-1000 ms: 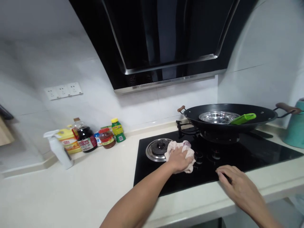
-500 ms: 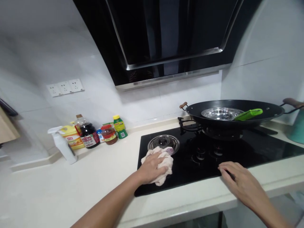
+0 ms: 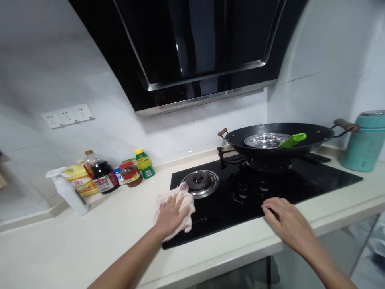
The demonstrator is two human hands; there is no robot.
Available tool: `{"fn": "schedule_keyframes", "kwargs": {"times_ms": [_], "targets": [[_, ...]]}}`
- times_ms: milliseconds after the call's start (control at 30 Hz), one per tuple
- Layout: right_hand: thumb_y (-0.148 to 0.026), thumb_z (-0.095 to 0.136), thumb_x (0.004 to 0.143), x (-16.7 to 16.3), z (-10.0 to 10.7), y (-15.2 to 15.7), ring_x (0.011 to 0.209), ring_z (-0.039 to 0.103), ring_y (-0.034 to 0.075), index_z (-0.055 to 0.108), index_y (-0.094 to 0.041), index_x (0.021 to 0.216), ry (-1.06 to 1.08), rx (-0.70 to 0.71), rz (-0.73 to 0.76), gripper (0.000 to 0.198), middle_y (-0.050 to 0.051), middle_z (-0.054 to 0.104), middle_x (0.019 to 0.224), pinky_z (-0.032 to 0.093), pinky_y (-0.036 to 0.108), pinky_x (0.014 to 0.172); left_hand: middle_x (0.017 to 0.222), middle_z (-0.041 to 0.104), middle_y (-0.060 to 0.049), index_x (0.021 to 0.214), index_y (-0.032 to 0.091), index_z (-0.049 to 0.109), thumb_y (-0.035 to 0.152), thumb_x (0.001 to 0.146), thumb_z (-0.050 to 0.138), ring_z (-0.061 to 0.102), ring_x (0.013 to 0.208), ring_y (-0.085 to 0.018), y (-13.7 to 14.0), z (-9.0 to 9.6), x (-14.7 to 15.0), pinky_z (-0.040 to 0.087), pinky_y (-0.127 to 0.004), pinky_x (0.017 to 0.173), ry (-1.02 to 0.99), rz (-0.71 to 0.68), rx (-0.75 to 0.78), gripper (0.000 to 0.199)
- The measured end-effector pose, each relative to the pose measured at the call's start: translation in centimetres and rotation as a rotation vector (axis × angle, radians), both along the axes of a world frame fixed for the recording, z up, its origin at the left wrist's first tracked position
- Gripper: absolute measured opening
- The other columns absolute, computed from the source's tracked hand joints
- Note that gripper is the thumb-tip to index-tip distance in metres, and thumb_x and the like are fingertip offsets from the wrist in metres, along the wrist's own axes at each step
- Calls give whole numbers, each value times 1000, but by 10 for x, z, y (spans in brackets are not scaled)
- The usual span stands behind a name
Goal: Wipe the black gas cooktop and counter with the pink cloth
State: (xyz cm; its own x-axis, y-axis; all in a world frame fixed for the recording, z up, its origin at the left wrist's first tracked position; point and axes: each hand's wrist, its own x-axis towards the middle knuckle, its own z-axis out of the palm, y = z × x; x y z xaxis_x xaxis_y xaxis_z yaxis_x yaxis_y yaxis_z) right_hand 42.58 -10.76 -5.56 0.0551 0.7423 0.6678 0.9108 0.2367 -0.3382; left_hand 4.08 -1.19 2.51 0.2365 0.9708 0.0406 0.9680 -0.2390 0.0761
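Observation:
My left hand (image 3: 171, 216) presses down on a pale pink cloth (image 3: 188, 202), fingers spread across it and holding it. The cloth lies over the left edge of the black glass hob (image 3: 216, 218), partly on the white counter (image 3: 120, 237). Just behind it is the left burner (image 3: 200, 181), with no pan support on it. My right hand (image 3: 284, 218) rests at the hob's front edge, fingers loosely curled together and nothing seen in them. Two control knobs (image 3: 242, 190) stand just beyond that hand.
On the right burner sits a large black wok (image 3: 306, 149) holding a steel dish (image 3: 264, 140) and a green-handled utensil (image 3: 294, 140). A teal flask (image 3: 362, 148) stands far right. Along the left wall are a spray bottle (image 3: 69, 192), a dark sauce bottle (image 3: 104, 176) and jars. The range hood (image 3: 195, 48) hangs above.
My left hand has slid the cloth leftward, from the hob's glass onto its left edge and the counter. The right hand stays by the front edge. The view has turned right, showing the whole flask.

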Motion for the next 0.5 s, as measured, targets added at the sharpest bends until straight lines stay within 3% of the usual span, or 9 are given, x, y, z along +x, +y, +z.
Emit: {"fn": "schedule_keyframes", "kwargs": {"times_ms": [133, 233, 367, 500], "targets": [[-33, 49, 98, -4, 1, 0, 92, 61, 23, 70, -25, 92, 4, -8, -2, 23, 3, 70, 101, 46, 40, 82, 170, 20, -7, 159, 30, 35, 64, 102, 28, 14, 157, -35, -48, -2, 17, 14, -62, 124, 68, -197, -32, 67], [-32, 48, 100, -6, 4, -1, 91, 60, 22, 69, -25, 92, 13, -7, -8, 23, 3, 70, 101, 45, 40, 82, 171, 17, -5, 159, 37, 33, 65, 102, 32, 13, 157, -36, -62, 1, 41, 15, -65, 123, 53, -382, -62, 64], [-31, 45, 102, -8, 7, -2, 94, 60, 22, 69, -24, 93, 30, 5, -2, 26, 3, 69, 102, 44, 39, 83, 171, 20, -6, 160, 32, 32, 62, 104, 29, 15, 157, -34, -36, 3, 90, 17, -62, 124, 48, -486, -81, 63], [-29, 47, 101, -6, 7, -1, 93, 61, 21, 69, -25, 92, 33, -8, -12, 24, 2, 70, 102, 44, 38, 83, 169, 27, -10, 158, 21, 38, 55, 106, 23, 21, 156, -34, 17, -2, 141, 18, -56, 125, 55, -436, 15, 63]]}}
